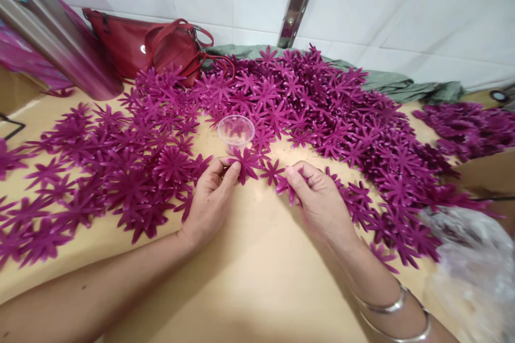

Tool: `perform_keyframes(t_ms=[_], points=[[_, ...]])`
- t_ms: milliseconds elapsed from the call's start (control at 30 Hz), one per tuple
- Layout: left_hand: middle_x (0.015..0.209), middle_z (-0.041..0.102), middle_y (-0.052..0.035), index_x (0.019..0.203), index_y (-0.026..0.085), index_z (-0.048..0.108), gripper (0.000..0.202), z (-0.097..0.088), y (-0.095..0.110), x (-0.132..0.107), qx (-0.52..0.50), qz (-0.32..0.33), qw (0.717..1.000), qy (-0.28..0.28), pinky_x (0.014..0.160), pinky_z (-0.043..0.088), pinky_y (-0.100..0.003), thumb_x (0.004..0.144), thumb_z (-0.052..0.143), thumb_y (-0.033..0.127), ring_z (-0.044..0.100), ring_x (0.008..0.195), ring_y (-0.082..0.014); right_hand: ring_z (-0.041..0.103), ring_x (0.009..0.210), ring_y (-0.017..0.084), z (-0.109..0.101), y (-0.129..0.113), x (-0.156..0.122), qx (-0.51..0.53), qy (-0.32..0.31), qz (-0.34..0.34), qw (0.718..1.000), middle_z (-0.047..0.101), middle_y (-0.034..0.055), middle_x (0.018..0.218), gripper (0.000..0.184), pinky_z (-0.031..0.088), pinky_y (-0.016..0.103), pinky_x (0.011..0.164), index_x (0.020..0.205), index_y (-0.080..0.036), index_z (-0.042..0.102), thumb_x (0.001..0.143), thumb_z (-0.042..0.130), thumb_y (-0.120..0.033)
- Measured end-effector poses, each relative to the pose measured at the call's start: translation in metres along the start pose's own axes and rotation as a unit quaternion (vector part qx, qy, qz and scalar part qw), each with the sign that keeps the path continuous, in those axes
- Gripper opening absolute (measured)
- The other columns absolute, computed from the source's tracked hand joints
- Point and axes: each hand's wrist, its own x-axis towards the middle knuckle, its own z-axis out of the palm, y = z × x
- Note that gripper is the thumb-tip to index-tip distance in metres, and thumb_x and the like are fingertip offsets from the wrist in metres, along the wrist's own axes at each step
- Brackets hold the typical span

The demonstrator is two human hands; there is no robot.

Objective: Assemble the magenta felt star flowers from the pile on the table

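Observation:
Near the middle of the table, my left hand (213, 193) pinches a purple flower-shaped piece (246, 163) with narrow petals between thumb and fingers. Another purple piece (285, 186) is gripped in my right hand (317, 193), partly covered by the thumb. Between the two hands a single loose flower piece (272, 172) lies on the table. Just beyond my left hand stands a small clear plastic cup (236, 131); its contents are hard to make out. Two silver bangles (388, 308) circle my right forearm.
A big heap of purple flower pieces (354, 112) covers the back and right, with more pieces (132, 155) spread leftward. Behind are a red handbag (124, 45), a steel-and-pink flask (76, 48) and green cloth (396, 84). A clear plastic bag (478, 257) lies at right.

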Motion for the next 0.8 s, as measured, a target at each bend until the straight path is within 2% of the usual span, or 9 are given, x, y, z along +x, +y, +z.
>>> perform_keyframes(t_ms=[67, 167, 300, 400, 500, 633, 800], points=[[0.091, 0.061, -0.0006, 0.094, 0.022, 0.068, 0.017, 0.000, -0.001, 0.000, 0.002, -0.001, 1.000, 0.001, 0.082, 0.046, -0.024, 0.101, 0.066, 0.037, 0.053, 0.084, -0.0144, 0.048, 0.058, 0.013, 0.002, 0.004, 0.000, 0.027, -0.004, 0.010, 1.000, 0.059, -0.0022, 0.064, 0.039, 0.041, 0.026, 0.059, 0.072, -0.022, 0.064, 0.096, 0.069, -0.053], [0.091, 0.061, -0.0006, 0.094, 0.022, 0.068, 0.017, 0.000, -0.001, 0.000, -0.002, -0.003, 1.000, 0.000, 0.082, 0.046, -0.025, 0.100, 0.067, 0.038, 0.053, 0.085, -0.0147, 0.059, 0.071, 0.015, 0.005, 0.011, 0.001, 0.083, -0.015, 0.025, 0.996, 0.067, -0.0001, 0.076, 0.033, 0.050, 0.028, 0.072, 0.080, -0.022, 0.069, 0.096, 0.069, -0.050], [0.091, 0.061, -0.0006, 0.095, 0.021, 0.067, 0.016, 0.000, 0.000, 0.000, -0.019, -0.013, 1.000, -0.005, 0.082, 0.047, -0.024, 0.100, 0.068, 0.037, 0.053, 0.085, -0.0142, 0.065, 0.073, 0.014, 0.007, 0.018, 0.004, 0.123, -0.012, 0.050, 0.991, 0.074, -0.0014, 0.080, 0.023, 0.053, 0.028, 0.075, 0.090, -0.023, 0.073, 0.082, 0.086, -0.040], [0.092, 0.061, -0.0005, 0.096, 0.021, 0.067, 0.015, 0.001, 0.001, -0.001, -0.024, -0.015, 1.000, -0.009, 0.083, 0.047, -0.024, 0.101, 0.066, 0.035, 0.053, 0.086, -0.0138, 0.064, 0.068, 0.013, 0.007, 0.017, 0.005, 0.116, 0.001, 0.038, 0.993, 0.074, -0.0018, 0.076, 0.022, 0.052, 0.027, 0.071, 0.083, -0.023, 0.073, 0.079, 0.088, -0.038], [0.091, 0.060, -0.0005, 0.095, 0.021, 0.067, 0.015, 0.001, 0.001, -0.001, -0.023, -0.016, 1.000, -0.011, 0.083, 0.046, -0.024, 0.101, 0.066, 0.035, 0.053, 0.086, -0.0141, 0.063, 0.066, 0.014, 0.006, 0.012, 0.004, 0.088, -0.005, 0.031, 0.996, 0.073, -0.0005, 0.071, 0.027, 0.053, 0.028, 0.066, 0.077, -0.022, 0.070, 0.080, 0.086, -0.044], [0.091, 0.061, -0.0004, 0.096, 0.022, 0.068, 0.014, 0.000, 0.000, -0.001, -0.021, -0.013, 1.000, -0.009, 0.083, 0.046, -0.024, 0.101, 0.067, 0.035, 0.054, 0.086, -0.0142, 0.055, 0.057, 0.012, 0.004, 0.005, 0.002, 0.055, -0.010, 0.032, 0.998, 0.065, -0.0019, 0.063, 0.038, 0.048, 0.026, 0.057, 0.070, -0.022, 0.065, 0.080, 0.085, -0.052], [0.090, 0.060, -0.0001, 0.095, 0.022, 0.067, 0.014, 0.001, 0.001, -0.001, -0.011, -0.011, 1.000, -0.011, 0.082, 0.046, -0.023, 0.102, 0.065, 0.034, 0.053, 0.085, -0.0134, 0.047, 0.053, 0.012, 0.003, 0.003, -0.002, 0.048, 0.005, 0.046, 0.998, 0.054, -0.0035, 0.059, 0.046, 0.040, 0.027, 0.054, 0.070, -0.022, 0.061, 0.094, 0.067, -0.062]])
